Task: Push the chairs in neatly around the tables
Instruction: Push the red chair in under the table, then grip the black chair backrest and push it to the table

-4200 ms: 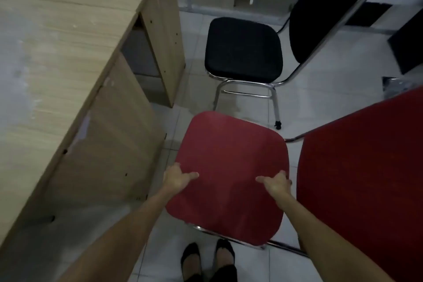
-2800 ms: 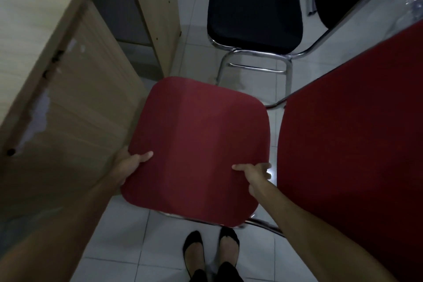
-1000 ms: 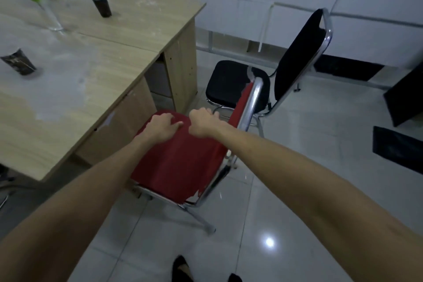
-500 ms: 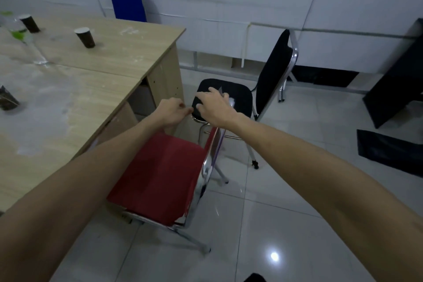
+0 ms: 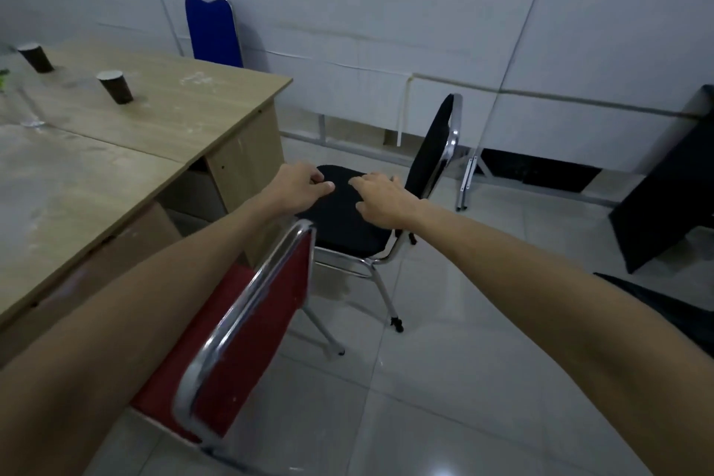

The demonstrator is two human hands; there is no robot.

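Grip: neither hand grasps anything; the left hand (image 5: 299, 182) is loosely curled with thumb and fingertips near each other, the right hand (image 5: 380, 197) is spread, palm down, fingers forward.
Contact: both hands lie over the cushion of the black padded chair with chrome tube frame (image 5: 347, 222); whether they touch it or hover just above cannot be told.
Change since a second ago: both hands have left the backrest of the red padded chair with chrome tube frame (image 5: 247, 325) and travelled forward to the black chair.
Meaning for the task: judged from its place, the red chair is set, its seat tucked under the edge of the light wooden laminate table (image 5: 116, 151); the black chair is the next one to be pushed in.
Red chair, relative to the hands: below and behind them, under the left forearm, backrest rail just short of the black seat.
Black chair, relative to the hands: seat directly beneath; backrest rises just beyond the right hand; it stands near the table's corner panel, not under the top.
Arm pose: both forearms extended nearly straight, converging forward and slightly down; left arm passes over the red backrest, right arm comes in from the open floor side.
Likely next need: a hold on the seat edges or backrest, then a turn toward the table.
Beyond the hands: blue chair back (image 5: 212, 31) against the wall; two dark paper cups (image 5: 116, 87) on the table's far half.
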